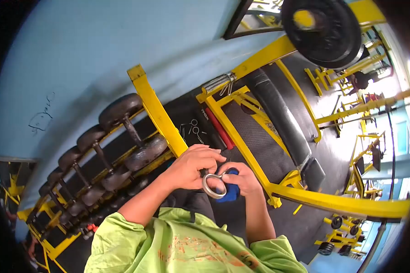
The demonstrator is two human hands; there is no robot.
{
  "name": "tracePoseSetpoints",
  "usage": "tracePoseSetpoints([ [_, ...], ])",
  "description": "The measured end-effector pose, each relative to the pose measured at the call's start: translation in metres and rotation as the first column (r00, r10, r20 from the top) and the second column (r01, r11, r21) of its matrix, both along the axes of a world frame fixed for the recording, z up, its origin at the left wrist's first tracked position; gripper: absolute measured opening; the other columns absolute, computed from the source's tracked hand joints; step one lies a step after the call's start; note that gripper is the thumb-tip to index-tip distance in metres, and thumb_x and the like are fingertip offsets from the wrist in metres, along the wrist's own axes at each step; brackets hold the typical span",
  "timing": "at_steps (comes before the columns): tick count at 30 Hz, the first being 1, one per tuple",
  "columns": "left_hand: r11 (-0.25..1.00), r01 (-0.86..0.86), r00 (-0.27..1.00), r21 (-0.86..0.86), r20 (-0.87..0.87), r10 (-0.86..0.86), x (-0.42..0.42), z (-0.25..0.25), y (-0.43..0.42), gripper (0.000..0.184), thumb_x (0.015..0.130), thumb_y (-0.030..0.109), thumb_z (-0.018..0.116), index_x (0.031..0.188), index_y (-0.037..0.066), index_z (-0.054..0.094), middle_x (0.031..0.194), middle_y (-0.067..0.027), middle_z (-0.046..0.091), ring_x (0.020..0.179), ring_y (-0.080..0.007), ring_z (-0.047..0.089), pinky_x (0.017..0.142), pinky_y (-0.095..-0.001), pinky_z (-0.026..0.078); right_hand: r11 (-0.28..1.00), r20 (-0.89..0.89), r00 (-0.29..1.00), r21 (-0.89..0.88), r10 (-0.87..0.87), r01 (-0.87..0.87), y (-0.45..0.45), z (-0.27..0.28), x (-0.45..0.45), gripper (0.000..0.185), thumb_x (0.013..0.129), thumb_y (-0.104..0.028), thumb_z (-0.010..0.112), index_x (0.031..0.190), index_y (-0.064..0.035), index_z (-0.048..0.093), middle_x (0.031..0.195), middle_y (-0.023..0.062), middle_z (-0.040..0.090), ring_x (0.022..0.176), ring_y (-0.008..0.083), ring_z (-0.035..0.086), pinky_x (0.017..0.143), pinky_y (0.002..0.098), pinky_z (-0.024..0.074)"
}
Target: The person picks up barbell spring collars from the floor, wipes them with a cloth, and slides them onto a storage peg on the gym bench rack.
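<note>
My left hand (193, 168) and my right hand (242, 177) are close together in front of my green shirt. Between them is a metal ring-shaped spring clip (213, 186), its loop hanging below the fingers. The fingers of my left hand are bent at the clip's upper left side. My right hand pinches the clip's end near the thumb. A blue cloth (231, 185) is also in my right hand, bunched behind and beside the ring.
A rack of dark dumbbells (132, 129) stands on the left. Ahead are a yellow frame (241, 148), a black padded bench (278, 116) and a weight plate (321, 27). More metal clips (195, 130) lie on the floor. A person (361, 81) is far right.
</note>
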State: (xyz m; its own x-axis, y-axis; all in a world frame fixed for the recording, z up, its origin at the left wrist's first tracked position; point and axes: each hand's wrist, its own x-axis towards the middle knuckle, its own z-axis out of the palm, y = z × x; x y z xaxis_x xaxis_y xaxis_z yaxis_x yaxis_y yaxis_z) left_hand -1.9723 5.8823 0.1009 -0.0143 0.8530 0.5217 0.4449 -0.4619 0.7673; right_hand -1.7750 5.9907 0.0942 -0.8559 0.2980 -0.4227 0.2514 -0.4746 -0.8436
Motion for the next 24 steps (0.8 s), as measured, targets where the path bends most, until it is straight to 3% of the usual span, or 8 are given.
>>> tracePoseSetpoints([
  [3, 0.961, 0.129, 0.919, -0.244, 0.393, -0.024, 0.007, 0.023, -0.025, 0.025, 0.079, 0.019, 0.071, 0.07, 0.008, 0.05, 0.082, -0.0085, 0.063, 0.078, -0.019, 0.064, 0.07, -0.0305, 0.048, 0.999, -0.078, 0.996, -0.02, -0.047, 0.046, -0.044, 0.041, -0.015, 0.029, 0.08, -0.01, 0.068, 0.106, 0.0002, 0.059, 0.087, 0.0037, 0.063, 0.079, 0.0103, 0.058, 0.073, 0.0246, 0.0461],
  [5, 0.954, -0.026, 0.765, -0.299, 0.608, 0.212, 0.015, 0.022, -0.028, 0.019, 0.092, 0.019, 0.054, 0.079, 0.005, 0.053, 0.082, -0.0052, 0.063, 0.065, -0.0084, 0.058, 0.057, -0.0252, 0.048, 0.999, -0.082, 0.996, -0.035, -0.038, 0.035, -0.057, 0.058, -0.017, 0.034, 0.078, -0.006, 0.067, 0.11, 0.0008, 0.057, 0.088, 0.0047, 0.063, 0.079, 0.0109, 0.059, 0.073, 0.025, 0.0473],
  [7, 0.8, -0.056, 0.634, -0.598, 0.597, 0.491, 0.011, 0.035, -0.028, 0.015, 0.093, 0.016, 0.052, 0.084, 0.004, 0.054, 0.081, -0.0043, 0.063, 0.061, -0.0089, 0.057, 0.054, -0.0256, 0.048, 0.998, -0.083, 0.996, -0.056, -0.024, 0.02, -0.063, 0.062, -0.012, 0.04, 0.076, -0.003, 0.067, 0.114, 0.0013, 0.054, 0.09, 0.0058, 0.062, 0.079, 0.0114, 0.06, 0.073, 0.0254, 0.0484],
  [10, 0.74, 0.04, 0.639, -0.672, 0.586, 0.498, 0.0, 0.014, -0.036, 0.011, 0.091, 0.012, 0.051, 0.091, 0.003, 0.056, 0.082, -0.0044, 0.062, 0.072, -0.0102, 0.059, 0.057, -0.0258, 0.051, 0.903, -0.282, 0.886, 0.119, -0.368, 0.413, -0.055, 0.076, -0.003, 0.052, 0.064, 0.008, 0.058, 0.115, 0.0034, 0.051, 0.09, 0.0081, 0.061, 0.077, 0.0134, 0.061, 0.074, 0.0269, 0.0498],
  [13, 0.647, 0.175, 0.473, -0.742, 0.64, 0.606, 0.009, 0.022, -0.036, 0.009, 0.089, 0.013, 0.055, 0.094, 0.006, 0.058, 0.085, -0.0031, 0.062, 0.075, -0.013, 0.061, 0.054, -0.0242, 0.05, 0.698, -0.565, 0.777, 0.438, -0.276, 0.567, -0.05, 0.102, -0.006, 0.05, 0.066, 0.002, 0.056, 0.116, 0.0026, 0.052, 0.116, 0.0165, 0.056, 0.107, 0.0209, 0.056, 0.094, 0.0326, 0.0418],
  [15, 0.71, 0.194, 0.436, -0.677, 0.708, 0.556, 0.018, 0.026, -0.03, 0.01, 0.088, 0.016, 0.055, 0.093, 0.009, 0.058, 0.081, -0.0012, 0.059, 0.071, -0.0119, 0.06, 0.053, -0.0233, 0.047, 0.55, -0.593, 0.803, 0.689, 0.053, 0.473, -0.05, 0.112, -0.016, 0.055, 0.068, -0.001, 0.056, 0.123, 0.0026, 0.048, 0.135, 0.0205, 0.042, 0.125, 0.028, 0.042, 0.105, 0.0376, 0.0306],
  [18, 0.81, 0.292, 0.258, -0.509, 0.857, 0.445, 0.026, 0.023, -0.018, 0.028, 0.091, 0.036, 0.041, 0.102, 0.015, 0.055, 0.085, -0.0005, 0.059, 0.063, -0.0134, 0.055, 0.052, -0.0278, 0.046, 0.185, -0.231, 0.954, 0.963, 0.193, 0.196, -0.044, 0.083, -0.03, 0.066, 0.07, -0.005, 0.059, 0.133, -0.0027, 0.042, 0.146, 0.022, 0.024, 0.132, 0.039, 0.028, 0.108, 0.0425, 0.0248],
  [24, 0.741, 0.054, 0.531, -0.669, 0.648, 0.546, 0.055, 0.077, -0.011, 0.057, 0.09, 0.066, 0.031, 0.093, 0.016, 0.058, 0.072, 0.0006, 0.056, 0.048, -0.0103, 0.047, 0.041, -0.0231, 0.037, 0.153, -0.24, 0.97, 0.961, 0.043, 0.231, -0.043, 0.03, -0.023, 0.057, 0.072, -0.007, 0.06, 0.127, -0.0031, 0.049, 0.129, 0.0259, 0.034, 0.121, 0.0421, 0.036, 0.102, 0.0434, 0.0337],
])
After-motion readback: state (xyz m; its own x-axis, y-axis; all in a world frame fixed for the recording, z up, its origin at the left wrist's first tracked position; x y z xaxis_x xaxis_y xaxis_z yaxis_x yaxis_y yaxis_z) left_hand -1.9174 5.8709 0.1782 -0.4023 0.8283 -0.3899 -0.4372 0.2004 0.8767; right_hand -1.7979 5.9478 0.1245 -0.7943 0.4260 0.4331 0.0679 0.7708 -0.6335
